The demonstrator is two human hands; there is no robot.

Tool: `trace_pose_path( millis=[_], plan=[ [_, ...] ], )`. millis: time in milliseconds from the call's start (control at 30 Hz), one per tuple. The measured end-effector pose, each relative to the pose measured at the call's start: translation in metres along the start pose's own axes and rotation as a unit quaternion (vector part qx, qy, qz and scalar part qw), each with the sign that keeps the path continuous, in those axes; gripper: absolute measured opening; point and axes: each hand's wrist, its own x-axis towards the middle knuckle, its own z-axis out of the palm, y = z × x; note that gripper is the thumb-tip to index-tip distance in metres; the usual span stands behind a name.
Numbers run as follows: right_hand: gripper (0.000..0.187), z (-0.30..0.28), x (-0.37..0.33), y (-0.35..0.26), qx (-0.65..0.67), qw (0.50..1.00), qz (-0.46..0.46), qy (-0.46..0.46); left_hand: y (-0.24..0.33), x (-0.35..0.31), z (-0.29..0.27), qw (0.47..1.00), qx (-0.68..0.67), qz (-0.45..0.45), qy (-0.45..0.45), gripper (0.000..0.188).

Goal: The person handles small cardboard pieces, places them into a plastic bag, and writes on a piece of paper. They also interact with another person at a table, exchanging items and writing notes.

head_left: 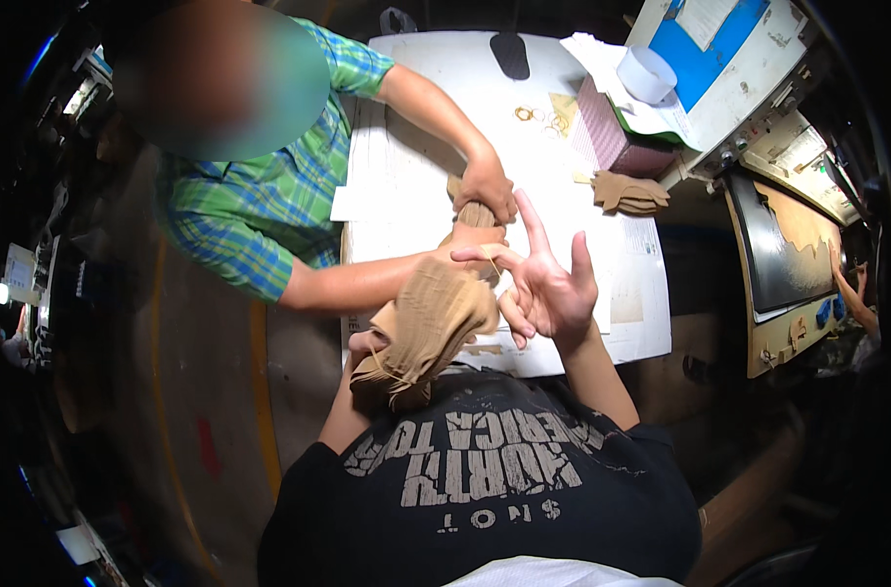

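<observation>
A: Biggest items?
B: White flat-topped table, centre frame; lower-left corner hidden. One co-worker in green-and-blue plaid, upper left; face blurred.
A: Containers?
B: One: pink-purple patterned box, upper right. White papers and one white roll cover its top; contents not visible.
A: Brown stacks?
B: Three. Thick fanned stack of brown soft-looking pieces, just below centre, in the left hand; layers too tight to count. Second stack, centre, mostly covered by the co-worker's two hands. Third stack, right of centre.
A: Fingers?
B: Left grips the big stack's left side; fingers mostly hidden, can't tell their spread. Right hand, centre: palm showing, thumb and index spread wide, middle out leftward, other two curled.
A: Smallest?
B: Loose tan rubber bands, upper right of centre; several, overlapping, no firm count.
</observation>
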Motion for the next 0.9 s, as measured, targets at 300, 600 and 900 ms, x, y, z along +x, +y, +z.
trace_pose_path(
  millis=[300,600,900],
  plan=[
    [0.088,0.003,0.003,0.017,0.015,1.0,0.017,-0.006,-0.003,-0.039,0.007,0.985,0.09,-0.028,0.141,0.049],
    [0.081,-0.034,0.001,0.028,-0.055,0.996,0.067,-0.03,-0.002,-0.061,0.014,0.917,0.232,-0.123,0.302,0.04],
    [0.095,-0.007,-0.015,0.048,-0.268,0.956,0.12,-0.016,-0.02,-0.043,-0.019,0.792,0.493,-0.125,0.337,0.038]
  ],
)
